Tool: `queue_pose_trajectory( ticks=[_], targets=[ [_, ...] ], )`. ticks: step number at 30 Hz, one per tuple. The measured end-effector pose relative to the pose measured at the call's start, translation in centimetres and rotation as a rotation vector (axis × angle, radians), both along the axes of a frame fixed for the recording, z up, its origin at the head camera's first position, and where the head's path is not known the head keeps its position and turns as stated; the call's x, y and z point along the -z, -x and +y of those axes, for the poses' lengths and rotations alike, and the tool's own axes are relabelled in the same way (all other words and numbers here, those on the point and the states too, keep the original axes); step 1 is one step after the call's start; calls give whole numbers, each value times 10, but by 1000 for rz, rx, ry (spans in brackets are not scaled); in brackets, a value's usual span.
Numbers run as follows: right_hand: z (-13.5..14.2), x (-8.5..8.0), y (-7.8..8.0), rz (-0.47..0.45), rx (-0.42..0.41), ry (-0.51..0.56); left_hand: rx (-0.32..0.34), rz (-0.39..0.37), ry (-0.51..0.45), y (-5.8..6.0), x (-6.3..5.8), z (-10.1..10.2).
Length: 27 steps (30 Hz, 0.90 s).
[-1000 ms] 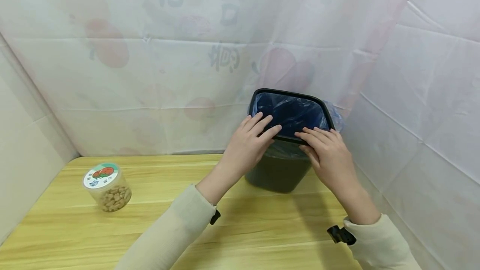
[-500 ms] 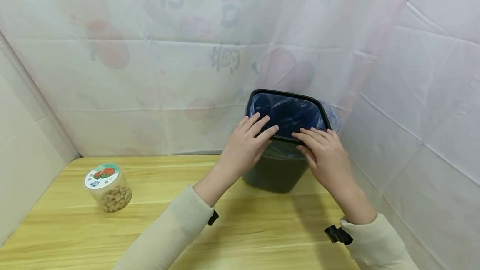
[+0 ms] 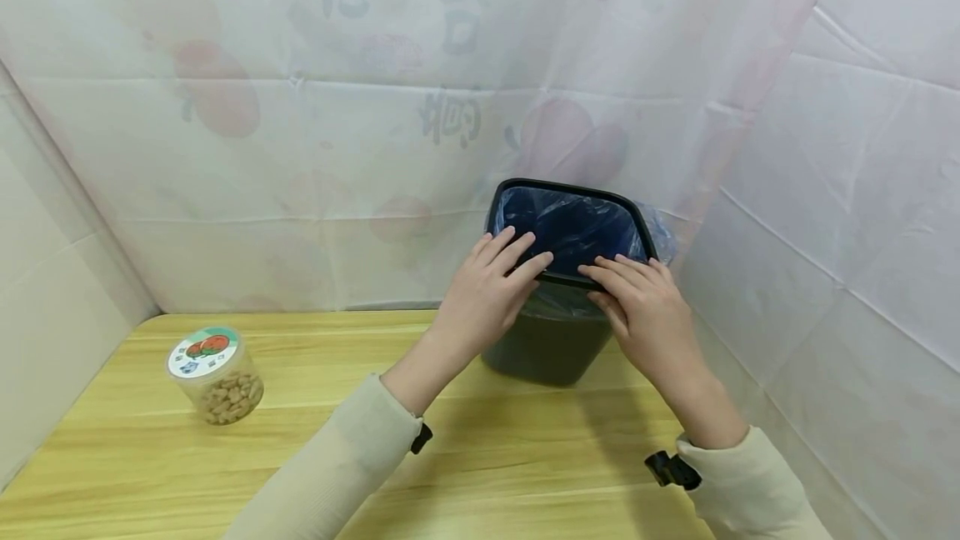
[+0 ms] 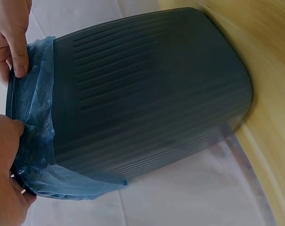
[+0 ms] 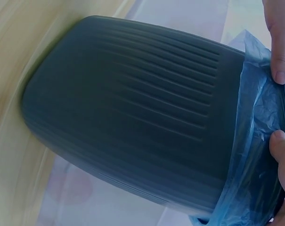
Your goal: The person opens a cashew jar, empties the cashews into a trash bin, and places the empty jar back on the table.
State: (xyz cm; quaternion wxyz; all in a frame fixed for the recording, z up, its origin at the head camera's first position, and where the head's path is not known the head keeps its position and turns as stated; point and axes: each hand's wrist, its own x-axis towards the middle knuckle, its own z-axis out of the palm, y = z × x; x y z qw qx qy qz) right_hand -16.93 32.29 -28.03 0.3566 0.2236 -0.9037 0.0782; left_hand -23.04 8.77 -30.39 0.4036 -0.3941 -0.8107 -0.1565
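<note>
Blue bag (image 3: 573, 227) edge: left hand (image 3: 487, 294) and right hand (image 3: 645, 315) are pinching it at the bin (image 3: 551, 348) rim; wrist views alone are showing thumbs beneath.

We see a dark grey plastic waste bin (image 3: 551, 348) with a ribbed wall, standing on the bench (image 3: 150, 457) close to the back curtain and tipped a little so its mouth faces us. Its black rim ring (image 3: 570, 187) is rounded-rectangular. A translucent blue bin liner (image 3: 573, 227) lines the inside, and its edge folds out over the rim and hangs crumpled down the upper wall. At the bin's near rim, our left hand (image 3: 487, 294) and right hand (image 3: 645, 315) pinch the rim, fingers over it and thumbs beneath on the liner.
</note>
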Motion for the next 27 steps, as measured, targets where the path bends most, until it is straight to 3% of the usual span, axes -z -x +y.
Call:
queue_pose_trajectory(
  ticks=[27],
  targets=[
    [-5, -3, 6, -22, -21, -15, -32, -12, 9, -2, -3, -7]
  ],
)
